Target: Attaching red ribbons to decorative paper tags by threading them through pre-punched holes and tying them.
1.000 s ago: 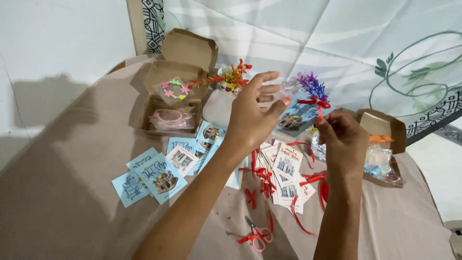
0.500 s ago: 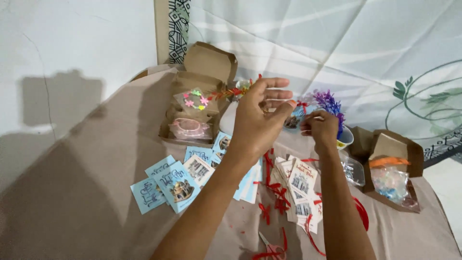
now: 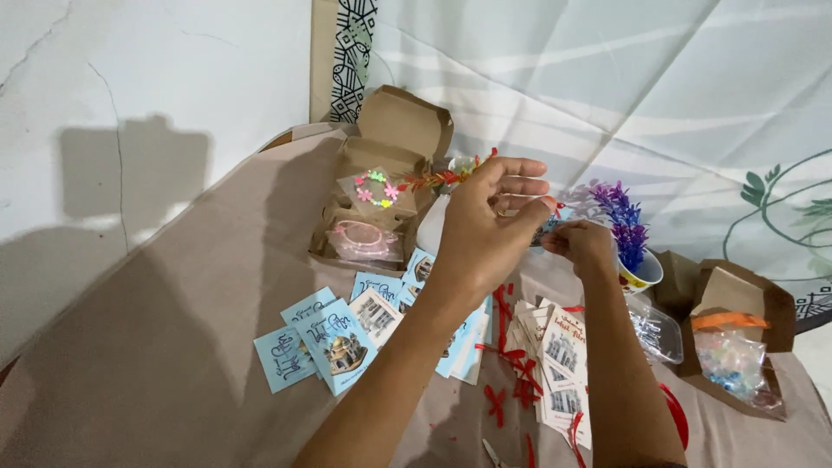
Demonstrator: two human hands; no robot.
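Pinched between the thumb and fingertips of both hands is a small item, too hidden to identify, held up above the middle of the cloth-covered worktop (image 3: 173, 347). Left hand (image 3: 487, 227) is raised with its upper fingers fanned out and its lower fingertips meeting the right hand (image 3: 579, 245), whose grip is pressed together on the same item.

Just behind the right hand stands a purple artificial plant in a small white cup (image 3: 626, 232). Toward the far edge sits an open brown cardboard box (image 3: 390, 156) holding a clear packet with coloured flower beads (image 3: 374, 191) and a clear bag of pink rings (image 3: 364, 241). Pale blue printed cards (image 3: 334, 338) lie spread under the left forearm, near the middle. White printed cards (image 3: 559, 364) are stacked under the right forearm, with red ribbon bows (image 3: 511, 364) scattered beside them. At the right edge, a second open brown box (image 3: 737, 290) holds a clear bag of pastel beads (image 3: 732, 360).
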